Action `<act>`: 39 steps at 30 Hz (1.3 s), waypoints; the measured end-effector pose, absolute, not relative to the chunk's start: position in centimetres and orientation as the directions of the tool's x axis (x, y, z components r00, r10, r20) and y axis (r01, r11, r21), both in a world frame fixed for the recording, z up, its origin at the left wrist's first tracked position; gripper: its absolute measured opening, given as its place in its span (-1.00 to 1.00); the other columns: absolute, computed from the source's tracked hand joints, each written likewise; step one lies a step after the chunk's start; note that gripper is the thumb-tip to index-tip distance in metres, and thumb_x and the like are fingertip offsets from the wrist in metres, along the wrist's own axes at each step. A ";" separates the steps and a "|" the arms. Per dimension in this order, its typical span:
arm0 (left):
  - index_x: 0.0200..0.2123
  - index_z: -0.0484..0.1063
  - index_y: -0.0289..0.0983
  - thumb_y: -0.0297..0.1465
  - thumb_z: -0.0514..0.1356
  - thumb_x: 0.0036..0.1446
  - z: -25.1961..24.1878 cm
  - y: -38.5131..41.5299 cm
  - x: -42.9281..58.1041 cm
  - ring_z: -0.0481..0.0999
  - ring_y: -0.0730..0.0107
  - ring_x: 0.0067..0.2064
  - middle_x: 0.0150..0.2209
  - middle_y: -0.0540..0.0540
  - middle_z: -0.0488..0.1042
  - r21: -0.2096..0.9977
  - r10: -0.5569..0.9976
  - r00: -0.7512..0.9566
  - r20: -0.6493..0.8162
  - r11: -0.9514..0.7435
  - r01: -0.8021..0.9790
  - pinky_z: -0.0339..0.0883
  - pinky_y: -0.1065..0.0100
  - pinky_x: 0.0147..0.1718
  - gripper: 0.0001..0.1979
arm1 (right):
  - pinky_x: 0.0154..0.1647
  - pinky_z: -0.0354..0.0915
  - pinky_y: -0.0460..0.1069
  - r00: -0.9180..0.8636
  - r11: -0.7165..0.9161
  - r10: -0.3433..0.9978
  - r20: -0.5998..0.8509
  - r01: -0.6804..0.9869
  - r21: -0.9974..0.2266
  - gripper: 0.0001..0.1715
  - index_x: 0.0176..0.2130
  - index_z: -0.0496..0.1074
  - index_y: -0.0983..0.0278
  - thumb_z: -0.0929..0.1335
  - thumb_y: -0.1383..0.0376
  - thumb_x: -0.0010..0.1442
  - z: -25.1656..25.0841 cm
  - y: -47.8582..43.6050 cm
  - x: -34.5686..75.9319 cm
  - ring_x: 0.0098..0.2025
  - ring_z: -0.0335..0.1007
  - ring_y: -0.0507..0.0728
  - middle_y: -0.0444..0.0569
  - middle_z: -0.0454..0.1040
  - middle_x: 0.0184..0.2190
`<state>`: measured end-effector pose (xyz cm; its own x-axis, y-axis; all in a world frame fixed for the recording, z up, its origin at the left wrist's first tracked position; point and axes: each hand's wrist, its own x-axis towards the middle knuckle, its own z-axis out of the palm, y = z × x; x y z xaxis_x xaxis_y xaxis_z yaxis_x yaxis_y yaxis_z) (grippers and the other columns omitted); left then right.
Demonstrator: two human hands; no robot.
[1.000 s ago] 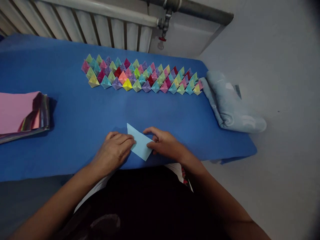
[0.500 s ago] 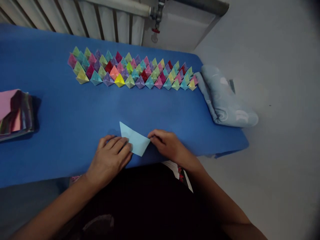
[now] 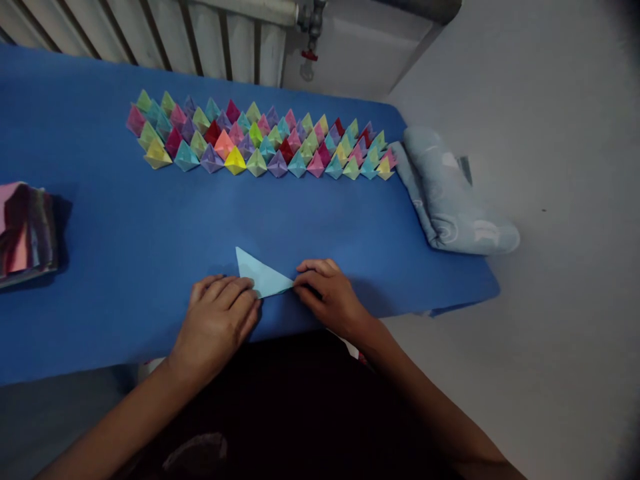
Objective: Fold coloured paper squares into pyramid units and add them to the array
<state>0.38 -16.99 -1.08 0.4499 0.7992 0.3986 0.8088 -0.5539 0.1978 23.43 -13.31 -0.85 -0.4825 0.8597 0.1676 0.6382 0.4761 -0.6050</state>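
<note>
A blue bench (image 3: 310,213) is supporting folded paper (image 3: 263,275); the left hand (image 3: 217,317) is apparently steadying it, fingers (image 3: 240,287) together, while the right hand (image 3: 327,293) is pinching its corner.

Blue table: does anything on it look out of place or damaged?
Only the paper stack at the picture's left edge looks untidy: its sheets seem bent and uneven. Otherwise nothing stands out: the light blue paper looks untorn, and the small folded papers stand in close rows.

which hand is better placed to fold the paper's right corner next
Likely the right hand: it touches the right tip of the blue paper, while the left hand lies over the paper's lower left
</note>
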 end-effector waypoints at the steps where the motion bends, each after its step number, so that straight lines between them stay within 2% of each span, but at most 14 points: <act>1: -0.24 0.50 -0.28 -0.41 0.10 0.32 -1.0 -16.9 0.4 0.55 0.09 -0.12 -0.14 -0.18 0.60 0.209 0.806 0.441 0.395 -0.546 0.811 0.28 0.04 -0.06 -0.83 | 0.01 0.24 0.12 -0.472 0.468 0.865 0.168 0.640 -0.610 -0.87 -0.26 0.49 0.26 0.32 0.36 0.29 -0.8 -13.3 23.4 -0.02 0.40 0.16 0.07 0.50 -0.08; 9: -0.32 0.48 -0.25 -0.36 0.09 0.33 -1.6 -16.7 0.6 0.50 0.14 -0.15 -0.16 -0.16 0.58 0.326 0.871 0.328 0.365 -0.449 0.832 0.28 0.09 -0.14 -0.78 | 0.00 0.24 0.11 -0.375 0.318 0.925 0.059 0.681 -0.660 -0.89 -0.36 0.44 0.26 0.37 0.36 0.25 -0.2 -13.0 22.7 0.02 0.37 0.17 0.03 0.51 -0.12; 19: -0.32 0.45 -0.24 -0.31 0.11 0.31 -2.3 -16.7 0.3 0.49 0.09 -0.09 -0.12 -0.19 0.54 0.388 0.903 0.252 0.348 -0.383 0.838 0.30 0.07 -0.14 -0.80 | 0.00 0.25 0.12 -0.340 0.297 0.939 0.061 0.704 -0.645 -0.86 -0.40 0.41 0.26 0.37 0.37 0.23 -0.4 -12.9 22.3 0.01 0.36 0.18 0.04 0.49 -0.10; 23: -0.10 0.47 -0.22 -0.41 0.11 0.30 -2.2 -16.8 0.3 0.46 0.06 -0.07 -0.05 -0.22 0.51 0.296 0.879 0.301 0.369 -0.418 0.859 0.29 0.09 -0.16 -0.83 | 0.01 0.25 0.11 -0.354 0.325 0.931 0.085 0.702 -0.634 -0.91 -0.36 0.44 0.25 0.38 0.39 0.22 -0.4 -12.9 22.3 0.00 0.36 0.18 0.02 0.49 -0.14; 25: 0.02 0.46 -0.14 -0.53 0.06 0.29 -2.0 -16.9 0.3 0.44 0.05 -0.04 0.00 -0.21 0.50 0.214 0.845 0.394 0.361 -0.486 0.847 0.27 0.07 -0.13 -0.68 | 0.00 0.26 0.12 -0.389 0.370 0.915 0.110 0.696 -0.615 -0.91 -0.26 0.49 0.24 0.36 0.39 0.25 -0.5 -12.9 22.4 -0.03 0.36 0.18 0.03 0.48 -0.13; 27: 0.08 0.44 -0.11 -0.61 0.02 0.26 -1.7 -17.0 0.2 0.44 0.06 -0.02 0.01 -0.20 0.51 0.155 0.802 0.490 0.342 -0.563 0.812 0.26 0.05 -0.08 -0.56 | -0.01 0.27 0.12 -0.430 0.418 0.893 0.128 0.693 -0.588 -0.81 -0.16 0.52 0.22 0.32 0.39 0.28 -0.6 -13.0 22.7 -0.04 0.34 0.18 0.05 0.47 -0.08; 30: 0.08 0.45 -0.20 -0.64 -0.04 0.25 -1.4 -17.4 -0.4 0.47 0.08 -0.02 -0.03 -0.22 0.55 0.108 0.751 0.571 0.333 -0.632 0.768 0.23 0.02 -0.02 -0.54 | -0.06 0.30 0.09 -0.455 0.438 0.882 0.119 0.702 -0.562 -0.73 -0.13 0.55 0.18 0.28 0.39 0.32 -0.7 -13.3 23.0 -0.06 0.32 0.18 0.06 0.44 -0.03; 33: 0.08 0.45 -0.29 -0.64 -0.07 0.26 -1.5 -18.1 -1.2 0.49 0.07 -0.02 0.00 -0.26 0.55 0.089 0.739 0.583 0.337 -0.641 0.762 0.23 -0.01 0.00 -0.55 | -0.03 0.29 0.09 -0.440 0.416 0.893 0.094 0.728 -0.545 -0.76 -0.15 0.54 0.22 0.28 0.36 0.33 -0.2 -13.5 22.7 -0.06 0.33 0.18 0.06 0.47 -0.06; 36: 0.08 0.45 -0.33 -0.58 -0.02 0.29 -2.0 -18.7 -1.8 0.48 0.04 -0.02 0.02 -0.29 0.54 0.109 0.750 0.565 0.344 -0.630 0.769 0.27 0.04 -0.05 -0.61 | -0.05 0.28 0.10 -0.421 0.365 0.907 0.002 0.783 -0.504 -0.81 -0.15 0.52 0.29 0.32 0.28 0.31 0.7 -13.6 21.5 -0.12 0.38 0.19 0.08 0.51 -0.15; 39: 0.06 0.47 -0.33 -0.55 0.02 0.30 -2.5 -19.0 -1.8 0.48 0.04 -0.02 0.02 -0.29 0.54 0.139 0.764 0.531 0.367 -0.610 0.780 0.30 0.08 -0.08 -0.65 | -0.08 0.27 0.08 -0.383 0.290 0.917 -0.111 0.833 -0.472 -0.70 -0.01 0.45 0.34 0.36 0.26 0.28 1.7 -13.4 20.2 -0.13 0.40 0.20 0.09 0.53 -0.15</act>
<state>-1.81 -19.01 -2.52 0.5314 0.7636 0.3666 0.7805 -0.6097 0.1385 20.16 -13.36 1.73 -0.3827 0.9172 -0.1110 0.8326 0.2903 -0.4718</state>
